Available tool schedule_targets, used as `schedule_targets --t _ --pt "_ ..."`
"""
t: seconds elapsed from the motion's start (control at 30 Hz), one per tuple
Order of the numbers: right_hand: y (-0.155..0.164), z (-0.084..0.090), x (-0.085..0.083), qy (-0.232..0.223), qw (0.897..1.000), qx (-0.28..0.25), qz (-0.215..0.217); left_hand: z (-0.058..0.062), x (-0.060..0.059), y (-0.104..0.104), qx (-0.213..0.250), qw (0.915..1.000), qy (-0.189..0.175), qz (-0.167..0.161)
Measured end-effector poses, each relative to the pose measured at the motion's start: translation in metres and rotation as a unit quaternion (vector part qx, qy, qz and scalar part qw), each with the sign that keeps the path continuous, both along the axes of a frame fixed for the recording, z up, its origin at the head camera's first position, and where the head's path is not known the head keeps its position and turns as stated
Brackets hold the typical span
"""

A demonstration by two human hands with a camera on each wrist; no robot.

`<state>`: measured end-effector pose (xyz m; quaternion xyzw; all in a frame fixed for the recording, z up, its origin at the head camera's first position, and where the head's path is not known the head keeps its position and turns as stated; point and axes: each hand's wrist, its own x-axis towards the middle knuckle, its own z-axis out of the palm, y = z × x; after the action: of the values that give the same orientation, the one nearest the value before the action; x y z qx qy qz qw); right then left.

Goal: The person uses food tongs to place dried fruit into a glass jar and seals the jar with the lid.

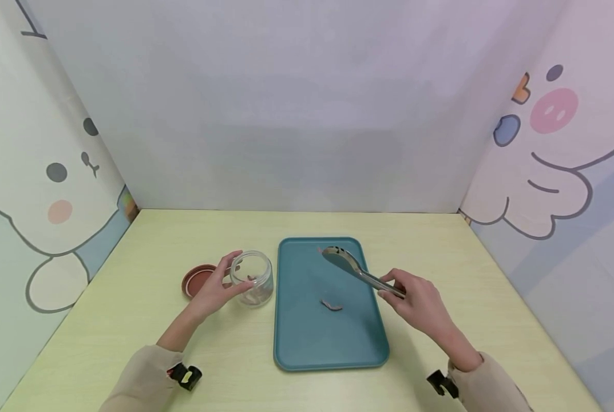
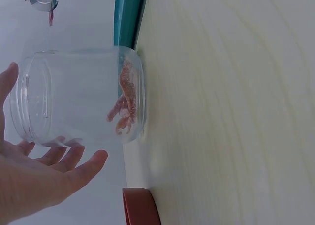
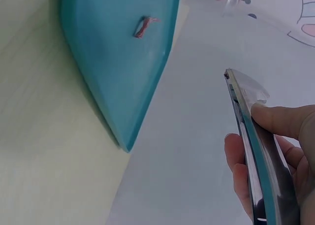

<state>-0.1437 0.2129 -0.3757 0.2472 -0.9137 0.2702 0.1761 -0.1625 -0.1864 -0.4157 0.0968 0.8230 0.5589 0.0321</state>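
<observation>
My left hand [image 1: 218,292] curls round a clear glass jar [image 1: 259,293], fingers and thumb near its rim. The open-topped jar stands upright on the table, just left of a teal tray [image 1: 307,343]. Several reddish, shrivelled strips [image 2: 127,94] lie on the jar's bottom. In my right hand [image 1: 419,300] I grip metal tongs [image 1: 365,276], their head over the tray's far part. From the tongs' tip hangs a small reddish strip [image 2: 50,17], seen in the left wrist view. Another strip [image 1: 331,306] lies on the tray's middle.
A round red-brown lid [image 1: 195,280] lies on the table left of the jar, partly hidden behind my left hand. The pale wooden table [image 1: 224,366] meets a plain back wall [image 1: 296,143], with cartoon-printed sheets on both sides.
</observation>
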Motion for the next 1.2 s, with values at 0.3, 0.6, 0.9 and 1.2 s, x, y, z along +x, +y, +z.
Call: schedule_targets --t 0.3,0.6,0.9,1.2 --pt "-0.021 0.012 -0.008 0.001 1.0 -0.004 0.024 0.0 0.0 0.0 -0.004 1.0 0.001 -0.001" --pt "-0.046 0.016 -0.012 0.007 0.998 -0.012 0.061 0.0 0.0 0.0 -0.002 1.0 -0.001 -0.001" --pt "-0.069 0.014 -0.011 -0.005 0.995 -0.013 0.095 0.0 0.0 -0.001 0.003 1.0 -0.004 -0.001" --pt "-0.088 0.011 -0.009 0.007 0.992 -0.013 0.128 -0.001 -0.001 -0.001 0.005 1.0 -0.002 -0.005"
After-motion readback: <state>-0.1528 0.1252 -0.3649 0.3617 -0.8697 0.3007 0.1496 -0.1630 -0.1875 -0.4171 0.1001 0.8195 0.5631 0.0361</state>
